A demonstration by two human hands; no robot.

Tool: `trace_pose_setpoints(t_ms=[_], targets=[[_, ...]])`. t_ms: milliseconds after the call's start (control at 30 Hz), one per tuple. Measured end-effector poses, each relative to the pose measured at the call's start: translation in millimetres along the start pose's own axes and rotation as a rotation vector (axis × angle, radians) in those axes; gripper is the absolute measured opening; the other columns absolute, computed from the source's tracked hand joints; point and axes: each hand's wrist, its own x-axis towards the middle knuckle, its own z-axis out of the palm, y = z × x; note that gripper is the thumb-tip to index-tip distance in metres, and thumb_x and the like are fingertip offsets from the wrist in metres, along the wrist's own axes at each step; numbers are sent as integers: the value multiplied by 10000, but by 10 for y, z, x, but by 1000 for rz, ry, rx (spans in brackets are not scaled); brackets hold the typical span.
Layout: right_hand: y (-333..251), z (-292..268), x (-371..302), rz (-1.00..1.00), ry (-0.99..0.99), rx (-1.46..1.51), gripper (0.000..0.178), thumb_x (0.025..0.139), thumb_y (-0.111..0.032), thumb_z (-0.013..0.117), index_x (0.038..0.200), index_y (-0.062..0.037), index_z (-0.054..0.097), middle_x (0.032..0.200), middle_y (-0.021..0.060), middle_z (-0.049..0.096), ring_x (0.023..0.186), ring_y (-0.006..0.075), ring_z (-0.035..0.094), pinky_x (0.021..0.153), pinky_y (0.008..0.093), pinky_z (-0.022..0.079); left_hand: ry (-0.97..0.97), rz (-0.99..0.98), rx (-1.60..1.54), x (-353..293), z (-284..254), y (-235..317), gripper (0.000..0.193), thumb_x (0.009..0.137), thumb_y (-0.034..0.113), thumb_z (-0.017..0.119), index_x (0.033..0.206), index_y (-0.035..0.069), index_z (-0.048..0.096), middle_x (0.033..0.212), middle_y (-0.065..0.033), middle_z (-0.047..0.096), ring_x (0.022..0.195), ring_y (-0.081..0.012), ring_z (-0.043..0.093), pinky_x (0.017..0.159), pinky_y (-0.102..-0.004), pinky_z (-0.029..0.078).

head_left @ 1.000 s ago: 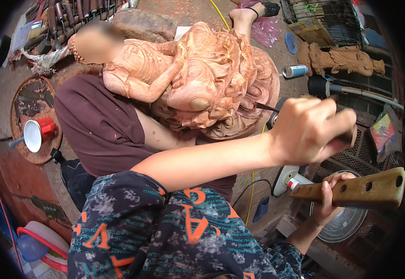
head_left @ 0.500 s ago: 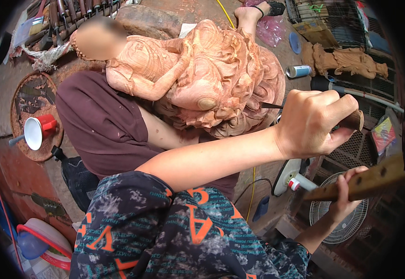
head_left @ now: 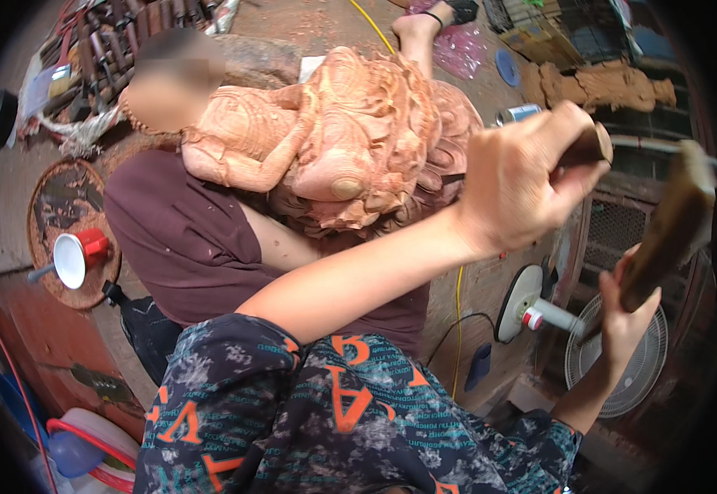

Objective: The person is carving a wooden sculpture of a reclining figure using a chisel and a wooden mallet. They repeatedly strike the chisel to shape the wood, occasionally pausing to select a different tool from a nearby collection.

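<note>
A carved wooden statue (head_left: 350, 140) of a seated figure lies on its side across my lap, its base toward the right. My left hand (head_left: 519, 185) is closed in a fist beside that base, around a chisel whose rounded wooden handle end (head_left: 602, 142) sticks out past the fingers. The chisel's blade is hidden behind the hand. Farther right, my right hand (head_left: 632, 300) grips a thick wooden mallet (head_left: 673, 218), raised and tilted nearly upright, slightly blurred. The mallet is apart from the chisel handle.
Many wood-handled carving tools (head_left: 111, 45) lie at the upper left. A red and white mug (head_left: 70, 262) stands on a round tray of wood chips (head_left: 41, 193). At right are a white fan (head_left: 622, 387) and a smaller wooden carving (head_left: 597, 85). A yellow cord (head_left: 459, 329) crosses the floor.
The mallet has swung up from a nearly level tilt to nearly upright. My left hand has shifted up and left, and the chisel's dark blade no longer shows. The whole view has shifted slightly.
</note>
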Motion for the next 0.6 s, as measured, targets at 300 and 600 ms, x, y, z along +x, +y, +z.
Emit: trace_pose_setpoints(t_ms=[300,600], targets=[[-150,313,100,24,-74,24,461,650,41,583,1102,38,491,846,81,541,774,180,535,718,248,423,-396,-384,-677,501,-703,141,193,982,199,387,1130,75,405,747,-43,451,474,-69,349,455,-206,355],[-221,420,356,65,-88,442,521,655,-25,704,1142,-22,520,733,-25,478,662,48,452,593,199,382,-234,-576,-545,460,-557,-128,289,968,369,365,968,101,474,591,4,387,462,-84,360,442,-214,312]])
